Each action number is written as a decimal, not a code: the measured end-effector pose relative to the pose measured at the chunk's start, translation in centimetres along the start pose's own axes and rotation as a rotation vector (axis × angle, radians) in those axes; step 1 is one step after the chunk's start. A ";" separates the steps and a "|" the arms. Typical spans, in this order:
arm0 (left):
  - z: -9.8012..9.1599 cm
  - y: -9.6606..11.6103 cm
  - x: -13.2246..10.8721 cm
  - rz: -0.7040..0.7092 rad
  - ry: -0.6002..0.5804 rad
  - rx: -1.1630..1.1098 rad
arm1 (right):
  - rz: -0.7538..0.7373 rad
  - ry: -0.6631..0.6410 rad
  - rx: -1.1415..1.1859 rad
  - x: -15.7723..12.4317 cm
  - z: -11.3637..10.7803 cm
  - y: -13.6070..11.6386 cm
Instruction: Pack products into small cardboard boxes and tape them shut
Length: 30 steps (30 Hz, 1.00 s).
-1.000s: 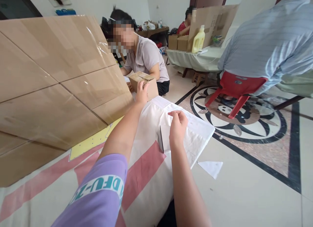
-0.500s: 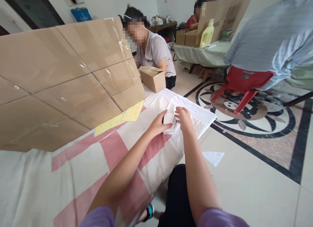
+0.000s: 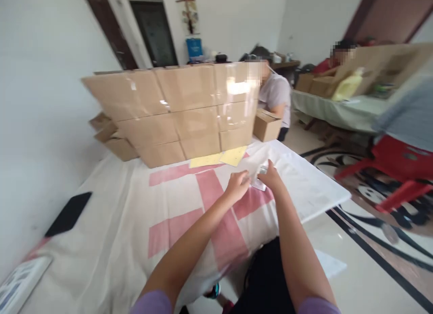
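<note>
My right hand (image 3: pixel 270 176) grips a small white packet-like object (image 3: pixel 259 184) with a grey patch near its top; blur hides its exact kind. Just left of it, my left hand (image 3: pixel 237 185) has its fingers bent and drawn together near the object's edge. Whether anything is pinched in those fingers is hidden. Both hands are above a table covered with a cream and pink cloth (image 3: pixel 176 199). Beyond them, yellow dotted sheets (image 3: pixel 234 156) lie at the foot of a cardboard partition (image 3: pixel 199 129).
A white board or sheet (image 3: pixel 314 192) covers the table's right end. A small carton (image 3: pixel 267 125) stands beside the partition, near a seated person (image 3: pixel 275 90). At left lie a black flat object (image 3: pixel 69 213) and a white printed item (image 3: pixel 25 282). A red chair (image 3: pixel 402 165) is at right.
The view has swung left, showing more of the table and wall. My left hand has gone from spread around the white object to bent fingers beside it; my right hand has closed on it.
</note>
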<state>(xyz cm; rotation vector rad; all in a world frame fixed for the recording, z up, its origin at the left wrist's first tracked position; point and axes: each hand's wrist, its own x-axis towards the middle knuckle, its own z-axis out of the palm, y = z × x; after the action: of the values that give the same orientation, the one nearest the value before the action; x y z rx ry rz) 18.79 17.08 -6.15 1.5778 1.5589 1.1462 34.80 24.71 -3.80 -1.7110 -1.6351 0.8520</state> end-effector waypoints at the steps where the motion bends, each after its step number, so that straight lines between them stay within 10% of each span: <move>1: -2.5 -0.4 -1.5 0.015 0.013 -0.006 | 0.028 -0.031 -0.102 0.0 0.3 -0.4; 5: -14.6 -3.9 -7.7 0.042 0.179 -0.093 | 0.047 0.068 -0.423 -1.1 1.2 -2.6; 10: -27.2 -11.8 -11.6 -0.054 0.567 -0.332 | -0.392 0.201 -0.430 -6.7 8.4 -8.3; 14: -30.4 -16.3 -11.3 -0.136 0.801 -0.628 | -0.625 -0.297 -0.071 -11.1 22.2 -15.8; 18: -30.8 -17.3 -11.4 -0.177 0.783 -0.819 | -0.660 -0.703 0.293 -11.3 38.0 -25.8; 21: -31.1 -17.5 -13.0 -0.178 0.797 -0.830 | -0.615 -0.605 0.330 -8.7 47.2 -33.7; 25: -34.7 -19.8 -14.1 -0.144 0.961 -0.552 | -0.435 -0.364 0.276 -4.6 54.1 -39.7; 30: -49.1 -26.2 -5.7 -0.235 1.250 -0.328 | -0.515 -0.296 0.258 -2.5 58.1 -38.7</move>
<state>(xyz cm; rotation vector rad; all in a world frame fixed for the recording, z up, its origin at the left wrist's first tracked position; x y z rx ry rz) -36.19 7.34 -9.88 0.3318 1.9918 2.2860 -34.94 23.98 -7.92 -0.9547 -1.9388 1.0283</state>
